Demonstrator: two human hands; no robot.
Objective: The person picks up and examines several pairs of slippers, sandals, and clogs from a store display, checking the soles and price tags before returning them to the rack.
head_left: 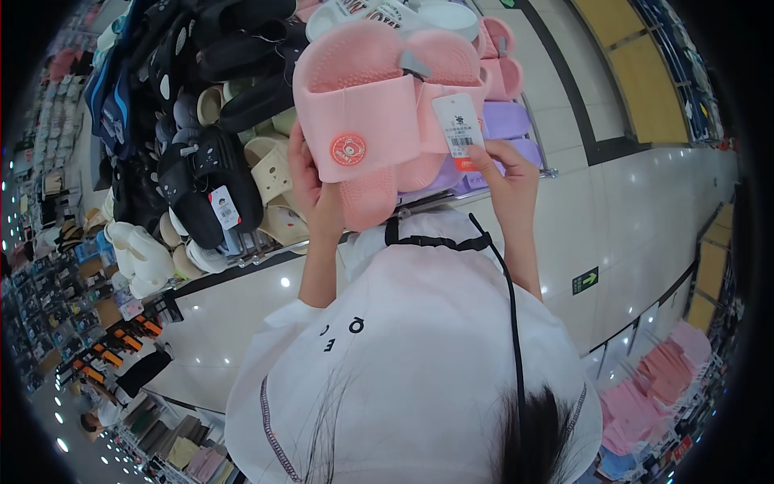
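A pair of pink slide slippers [375, 113], joined by a grey tie, is held up over the shoe display. My left hand [313, 181] is closed around the left edge of the near slipper, its fingers partly hidden behind it. A round red badge [347, 149] sits on that slipper's strap. From the other slipper hangs a white price tag [457, 121] with a barcode and a red lower end. My right hand [508, 173] pinches the tag's lower right edge between thumb and fingers.
Black clogs [211, 181] with a tag, beige clogs [278, 173] and white shoes [139, 254] lie to the left on the display. Purple slippers [506, 121] sit on its right side, beside a metal rail [551, 173]. A tiled floor [621, 218] runs along the right.
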